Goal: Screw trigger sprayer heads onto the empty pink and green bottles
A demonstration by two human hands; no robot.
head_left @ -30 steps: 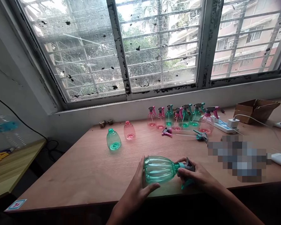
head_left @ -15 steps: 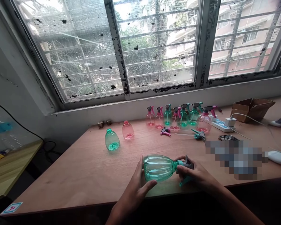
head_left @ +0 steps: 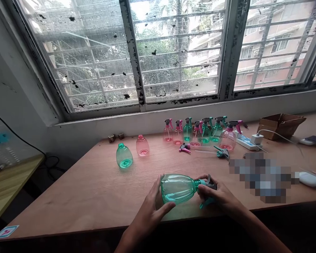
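A clear green spray bottle (head_left: pixel 177 188) lies sideways between my hands, just above the table's front part. My left hand (head_left: pixel 154 205) cups its base, thumb below and fingers behind. At the neck, my right hand (head_left: pixel 217 192) is closed around the grey and teal spray head (head_left: pixel 210 183), whose trigger points down; some of those fingers are hidden. Farther back on the left stand a green bottle (head_left: pixel 124 157) and a pink bottle (head_left: pixel 142 146), both without tops. A pink spray head (head_left: pixel 184 148) and a teal spray head (head_left: pixel 222 153) lie loose on the table with their tubes.
Several pink and green spray bottles (head_left: pixel 196 135) with heads on stand along the window wall. To their right are a power strip (head_left: pixel 247 142) with a white charger and an open cardboard box (head_left: pixel 280 127). A blurred patch (head_left: pixel 264 179) covers things at right. The wooden table (head_left: pixel 76 196) ends close to me.
The view has shifted slightly. Both hands keep the green spray bottle in nearly the same place, with little visible movement.
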